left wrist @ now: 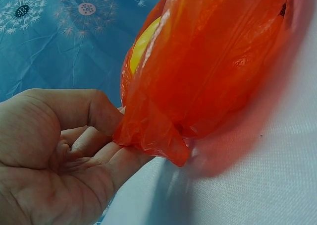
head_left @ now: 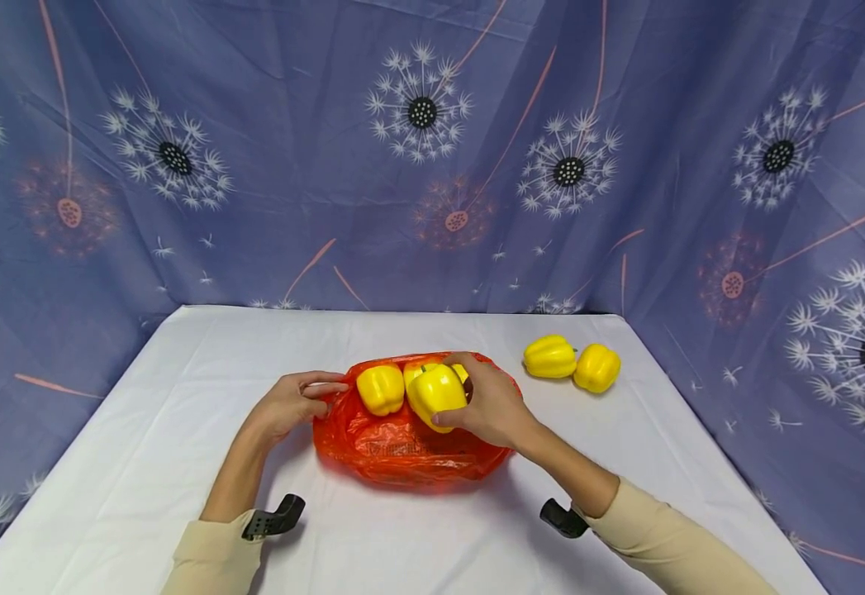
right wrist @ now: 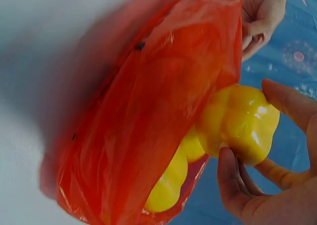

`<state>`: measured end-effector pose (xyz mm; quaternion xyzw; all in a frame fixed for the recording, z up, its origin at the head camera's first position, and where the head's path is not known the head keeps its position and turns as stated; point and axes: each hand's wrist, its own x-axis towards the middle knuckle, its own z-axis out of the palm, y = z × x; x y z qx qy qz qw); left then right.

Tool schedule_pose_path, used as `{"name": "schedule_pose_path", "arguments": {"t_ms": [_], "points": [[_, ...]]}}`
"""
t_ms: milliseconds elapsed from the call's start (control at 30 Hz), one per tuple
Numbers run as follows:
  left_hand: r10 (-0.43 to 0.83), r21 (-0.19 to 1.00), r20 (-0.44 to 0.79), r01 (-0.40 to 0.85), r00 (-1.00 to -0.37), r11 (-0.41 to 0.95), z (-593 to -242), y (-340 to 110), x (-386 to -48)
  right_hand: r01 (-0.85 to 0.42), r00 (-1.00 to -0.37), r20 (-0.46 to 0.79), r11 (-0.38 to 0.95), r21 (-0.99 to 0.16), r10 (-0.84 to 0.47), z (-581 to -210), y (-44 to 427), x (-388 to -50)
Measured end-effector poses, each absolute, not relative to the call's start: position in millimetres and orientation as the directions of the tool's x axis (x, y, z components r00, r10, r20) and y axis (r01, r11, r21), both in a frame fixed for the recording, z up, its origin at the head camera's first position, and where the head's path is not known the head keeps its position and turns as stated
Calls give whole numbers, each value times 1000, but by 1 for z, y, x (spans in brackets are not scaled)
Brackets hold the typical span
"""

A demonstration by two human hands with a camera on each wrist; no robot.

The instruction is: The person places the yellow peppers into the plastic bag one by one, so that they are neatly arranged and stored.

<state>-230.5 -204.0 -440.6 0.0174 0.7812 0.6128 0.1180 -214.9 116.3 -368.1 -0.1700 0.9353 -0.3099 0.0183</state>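
Note:
A red plastic bag lies with its mouth spread on the white cloth. At its left edge my left hand pinches the plastic; in the left wrist view the thumb and fingers of the left hand hold a fold of the bag. My right hand grips a yellow bell pepper over the bag's opening. The right wrist view shows this pepper between thumb and fingers of the right hand. Inside the bag sit other yellow peppers, partly hidden by the held one.
Two yellow peppers lie side by side at the back right of the white-covered table. A blue curtain with dandelion prints stands behind and at both sides. Black wrist mounts show near both cuffs.

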Motion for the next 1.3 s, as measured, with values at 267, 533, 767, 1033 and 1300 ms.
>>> {"name": "schedule_pose_path", "arguments": {"t_ms": [267, 533, 767, 1033, 1300], "points": [[161, 962, -167, -125, -973, 243, -441, -206, -232, -326, -915, 20, 708, -626, -403, -376, 99, -208], [161, 962, -171, -129, -972, 242, -441, -205, -233, -315, -905, -29, 716, -623, -424, -386, 87, -200], [167, 962, -168, -124, -972, 244, -442, -205, -232, -337, -899, -16, 714, -614, -438, -397, 80, -195], [168, 961, -168, -123, -971, 246, -442, -205, -231, -342, -897, -29, 733, -589, -442, -408, 71, -192], [172, 961, -163, -118, -971, 249, -442, -204, -232, -362, -896, -17, 751, -552, -444, -416, 69, -193]]}}
